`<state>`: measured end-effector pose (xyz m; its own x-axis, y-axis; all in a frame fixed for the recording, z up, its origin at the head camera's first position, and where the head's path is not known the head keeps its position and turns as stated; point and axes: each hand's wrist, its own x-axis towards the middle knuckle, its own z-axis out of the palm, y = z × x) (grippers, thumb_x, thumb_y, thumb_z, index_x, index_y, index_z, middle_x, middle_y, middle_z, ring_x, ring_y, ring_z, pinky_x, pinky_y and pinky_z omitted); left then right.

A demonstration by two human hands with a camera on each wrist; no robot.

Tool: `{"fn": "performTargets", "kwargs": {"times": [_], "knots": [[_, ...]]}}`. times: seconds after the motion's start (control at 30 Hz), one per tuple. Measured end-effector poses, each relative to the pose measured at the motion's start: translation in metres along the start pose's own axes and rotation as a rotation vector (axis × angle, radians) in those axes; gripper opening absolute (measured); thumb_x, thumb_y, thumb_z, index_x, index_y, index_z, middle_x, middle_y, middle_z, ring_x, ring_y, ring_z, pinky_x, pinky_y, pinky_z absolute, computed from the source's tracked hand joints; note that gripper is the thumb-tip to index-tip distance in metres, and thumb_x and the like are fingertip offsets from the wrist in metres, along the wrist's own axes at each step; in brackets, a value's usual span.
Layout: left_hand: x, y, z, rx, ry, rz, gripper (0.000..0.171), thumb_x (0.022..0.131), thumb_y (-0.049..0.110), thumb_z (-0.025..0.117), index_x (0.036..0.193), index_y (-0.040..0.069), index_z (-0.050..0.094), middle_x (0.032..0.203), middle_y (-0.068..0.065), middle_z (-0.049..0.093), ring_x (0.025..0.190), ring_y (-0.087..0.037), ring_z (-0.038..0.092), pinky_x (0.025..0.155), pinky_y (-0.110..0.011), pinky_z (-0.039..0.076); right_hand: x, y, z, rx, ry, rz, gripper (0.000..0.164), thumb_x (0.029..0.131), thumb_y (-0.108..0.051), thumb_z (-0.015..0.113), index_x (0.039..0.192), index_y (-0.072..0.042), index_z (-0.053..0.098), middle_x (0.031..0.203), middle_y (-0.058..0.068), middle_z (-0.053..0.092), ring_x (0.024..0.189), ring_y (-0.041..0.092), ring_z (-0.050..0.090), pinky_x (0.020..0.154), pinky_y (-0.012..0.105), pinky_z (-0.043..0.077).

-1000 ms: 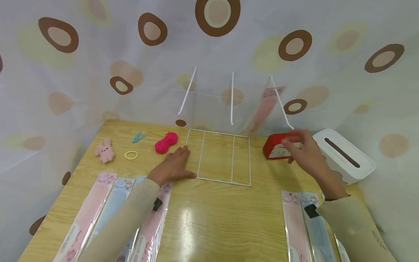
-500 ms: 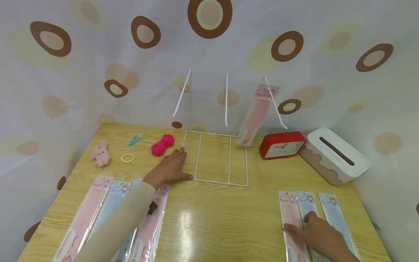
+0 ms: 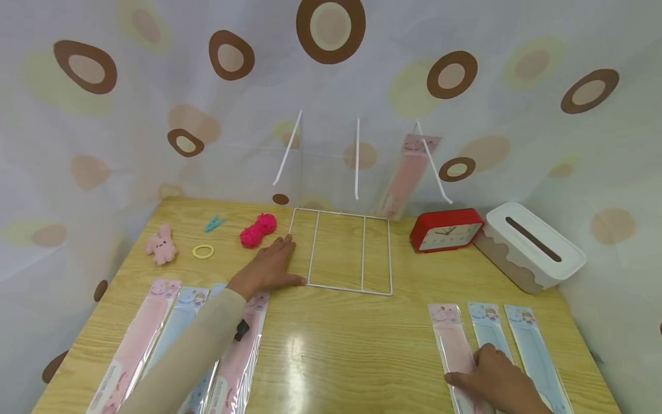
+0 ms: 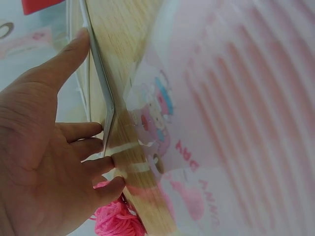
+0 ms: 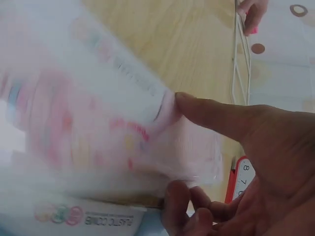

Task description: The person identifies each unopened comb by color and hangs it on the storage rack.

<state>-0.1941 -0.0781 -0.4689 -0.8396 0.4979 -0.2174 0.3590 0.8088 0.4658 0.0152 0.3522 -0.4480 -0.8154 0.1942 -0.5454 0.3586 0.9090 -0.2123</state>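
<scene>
The pink comb pack is nearer the person than the white wire rack and off to the rack's right, its long axis running mostly front to back, with the printed header end pointing away from the person and slanting a little toward the rack's side. The right hand pinches the pack between thumb and fingers — below the header — while the left hand, fingers extended and gripping nothing, touches the rack's left edge.
</scene>
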Motion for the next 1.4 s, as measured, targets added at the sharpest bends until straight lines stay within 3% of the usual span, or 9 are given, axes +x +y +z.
{"fn": "performTargets", "kwargs": {"times": [0.2, 0.43, 0.63, 0.8, 1.03, 1.23, 1.4], "knots": [[0.002, 0.002, -0.004, 0.009, 0.009, 0.012, 0.099, 0.085, 0.054, 0.074, 0.155, -0.001, 0.03, 0.165, -0.018, 0.016, 0.151, -0.039, 0.016, 0.119, -0.06, 0.017, 0.004, 0.004, -0.009, 0.122, -0.018, -0.036, 0.078, 0.076, -0.051, 0.081, 0.113, 0.01, 0.049, 0.087, 0.009, 0.065, 0.076, 0.022, 0.061, 0.063, 0.044, 0.051], [0.003, 0.003, -0.005, 0.012, 0.009, 0.019, 0.098, 0.085, 0.053, 0.074, 0.154, -0.001, 0.031, 0.165, -0.018, 0.017, 0.15, -0.039, 0.017, 0.118, -0.06, 0.018, 0.007, 0.001, -0.018, 0.334, -0.088, -0.071, 0.031, 0.091, -0.019, 0.07, 0.108, 0.006, 0.059, 0.074, 0.005, 0.064, 0.054, 0.019, 0.057, 0.056, 0.033, 0.046], [0.002, 0.003, -0.003, 0.003, 0.012, 0.014, 0.098, 0.085, 0.053, 0.074, 0.154, -0.001, 0.031, 0.165, -0.018, 0.017, 0.151, -0.039, 0.016, 0.118, -0.06, 0.018, -0.001, -0.009, -0.042, 0.428, -0.111, -0.296, 0.028, 0.095, -0.02, 0.067, 0.103, 0.006, 0.06, 0.065, 0.007, 0.062, 0.055, 0.021, 0.057, 0.056, 0.03, 0.046], [0.002, 0.0, -0.002, 0.009, 0.009, 0.012, 0.099, 0.085, 0.054, 0.073, 0.154, -0.001, 0.03, 0.165, -0.018, 0.016, 0.151, -0.039, 0.016, 0.118, -0.06, 0.018, -0.014, -0.038, -0.062, 0.485, 0.01, -0.419, 0.021, 0.095, -0.018, 0.068, 0.097, 0.001, 0.06, 0.066, 0.007, 0.061, 0.057, 0.018, 0.058, 0.05, 0.027, 0.045], [-0.001, -0.001, -0.002, 0.005, 0.011, 0.014, 0.098, 0.085, 0.053, 0.073, 0.155, -0.001, 0.03, 0.165, -0.019, 0.016, 0.151, -0.04, 0.016, 0.118, -0.061, 0.018, -0.034, -0.076, -0.089, 0.52, 0.235, -0.59, 0.018, 0.097, -0.008, 0.065, 0.112, 0.001, 0.063, 0.08, 0.006, 0.066, 0.059, 0.019, 0.06, 0.049, 0.027, 0.047], [-0.001, 0.0, -0.001, 0.0, 0.009, 0.009, 0.098, 0.085, 0.053, 0.074, 0.155, -0.001, 0.03, 0.165, -0.018, 0.016, 0.151, -0.039, 0.015, 0.118, -0.061, 0.018, -0.036, -0.091, -0.106, 0.53, 0.337, -0.735, 0.015, 0.097, -0.003, 0.063, 0.112, 0.001, 0.062, 0.079, 0.006, 0.066, 0.057, 0.018, 0.059, 0.044, 0.029, 0.043], [0.0, -0.001, 0.002, 0.008, 0.013, 0.012, 0.099, 0.085, 0.055, 0.073, 0.155, 0.0, 0.03, 0.165, -0.017, 0.016, 0.151, -0.039, 0.015, 0.118, -0.061, 0.018, -0.032, -0.095, -0.111, 0.527, 0.389, -0.753, 0.014, 0.096, -0.001, 0.064, 0.109, 0.002, 0.063, 0.075, 0.005, 0.065, 0.054, 0.017, 0.057, 0.039, 0.029, 0.038]]}}
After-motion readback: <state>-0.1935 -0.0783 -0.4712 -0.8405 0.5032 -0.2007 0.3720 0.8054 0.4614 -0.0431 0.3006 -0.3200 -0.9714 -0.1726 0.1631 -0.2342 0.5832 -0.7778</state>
